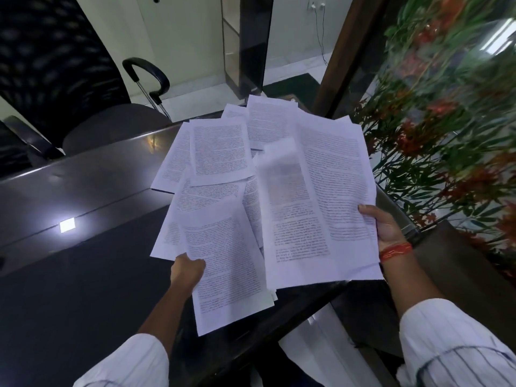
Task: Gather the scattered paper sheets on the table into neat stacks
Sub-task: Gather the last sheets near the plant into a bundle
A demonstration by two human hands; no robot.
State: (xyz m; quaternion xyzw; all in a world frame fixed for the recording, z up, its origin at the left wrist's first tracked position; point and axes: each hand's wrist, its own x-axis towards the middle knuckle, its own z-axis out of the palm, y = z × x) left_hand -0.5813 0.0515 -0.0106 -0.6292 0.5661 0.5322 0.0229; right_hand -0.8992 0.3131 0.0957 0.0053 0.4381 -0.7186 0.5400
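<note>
Several white printed paper sheets (220, 152) lie fanned and overlapping on the dark glossy table (83, 275). My left hand (188, 268) grips the left edge of a near sheet (226, 263) that sticks out over the table's front edge. My right hand (382, 227), with an orange thread on its wrist, holds the right edge of a loose bundle of sheets (326, 202) lifted above the pile. One sheet in that bundle looks blurred, as if moving. Sheets under the bundle are partly hidden.
A black office chair (61, 79) stands behind the table at the left. A glass panel with green and red plants (446, 121) runs along the right. A ceiling light reflects on the tabletop (67, 225). White paper (321, 344) lies below the table's near edge.
</note>
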